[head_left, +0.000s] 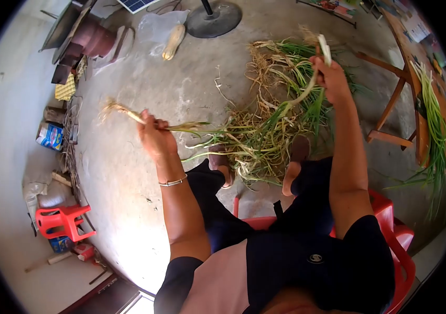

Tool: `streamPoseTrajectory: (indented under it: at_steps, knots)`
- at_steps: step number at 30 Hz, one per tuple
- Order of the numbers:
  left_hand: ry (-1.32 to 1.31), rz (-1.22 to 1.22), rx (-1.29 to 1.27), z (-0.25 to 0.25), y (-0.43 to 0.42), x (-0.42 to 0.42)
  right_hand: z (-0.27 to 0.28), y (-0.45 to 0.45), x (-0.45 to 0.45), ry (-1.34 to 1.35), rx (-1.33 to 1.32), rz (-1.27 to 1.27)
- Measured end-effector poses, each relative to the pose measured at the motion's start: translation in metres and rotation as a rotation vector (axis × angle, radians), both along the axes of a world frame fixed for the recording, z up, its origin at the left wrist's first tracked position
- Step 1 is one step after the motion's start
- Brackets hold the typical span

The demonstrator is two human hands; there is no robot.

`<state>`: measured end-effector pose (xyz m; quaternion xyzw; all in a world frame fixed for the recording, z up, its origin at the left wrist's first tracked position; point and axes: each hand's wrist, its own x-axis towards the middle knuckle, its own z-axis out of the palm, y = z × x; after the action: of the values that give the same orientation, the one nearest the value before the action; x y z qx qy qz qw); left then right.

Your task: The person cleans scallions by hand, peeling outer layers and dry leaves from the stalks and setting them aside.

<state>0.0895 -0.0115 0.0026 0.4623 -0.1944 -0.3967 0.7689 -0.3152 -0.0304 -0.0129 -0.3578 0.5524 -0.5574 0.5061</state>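
My left hand (157, 137) is closed round a green onion stalk (131, 113), its pale rooty end pointing up and left, its green part trailing right. On the right, my right hand (331, 79) grips white-stemmed green onions (325, 51), white ends up, with a long stalk bending down from the fist toward the pile. Between and beyond my feet lies a tangled pile of green leaves, roots and dry peelings (265, 128) on the floor.
Trimmed green onions (433, 115) hang over a wooden bench (421, 125) at right. A long squash (173, 42) lies near a round black stand base (213, 20). A small red chair (63, 222) stands at left. I sit on a red chair (402, 256).
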Motion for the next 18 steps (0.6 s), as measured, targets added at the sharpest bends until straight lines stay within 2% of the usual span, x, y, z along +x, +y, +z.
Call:
streamPoseTrajectory:
  at_steps: [2, 4, 6, 11, 15, 18]
  knots:
    - [0.18, -0.423, 0.173, -0.016, -0.001, -0.01, 0.006, 0.003, 0.023, -0.019, 0.015, 0.097]
    - [0.099, -0.78, 0.307, -0.008, 0.009, -0.041, 0.012, 0.001, 0.042, -0.031, 0.035, 0.165]
    - [-0.03, -1.006, 0.411, 0.005, 0.018, -0.076, 0.024, 0.003, 0.054, -0.085, 0.045, 0.211]
    - [0.067, -1.276, 0.516, -0.01, 0.031, -0.104, 0.025, -0.001, 0.064, -0.241, 0.062, 0.255]
    - [0.011, -1.312, 0.534, -0.01, 0.033, -0.102, 0.01, -0.005, 0.071, -0.267, 0.06, 0.25]
    - [-0.014, -1.192, 0.571, -0.011, 0.031, -0.101, 0.018, 0.005, 0.084, -0.154, 0.095, 0.201]
